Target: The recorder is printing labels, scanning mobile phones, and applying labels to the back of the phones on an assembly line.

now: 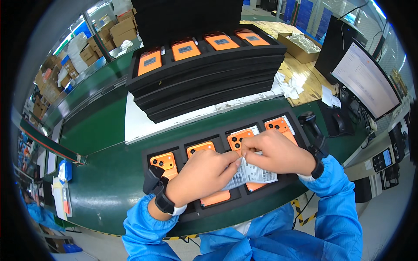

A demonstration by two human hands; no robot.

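Observation:
A sheet of printed white paper [261, 175], creased along its middle, is pinched at its upper edge between my two hands. My left hand [202, 169] closes on it from the left, thumb and index finger together. From the right, my right hand [276, 152] grips it close to my left fingertips. Below them lies a black foam tray [178, 146] with orange smartphones in its slots, camera side up. The leftmost phone [163, 162] and the rightmost phone [277, 126] show partly. Hands and paper cover much of the two middle phones.
Beyond the tray, a stack of black foam trays [209, 71] stands on a white board [139, 124], its top tray holding orange phones with grey labels. At right are a handheld scanner [309, 122], a mouse [340, 122], a monitor [365, 80] and an open cardboard box [300, 47].

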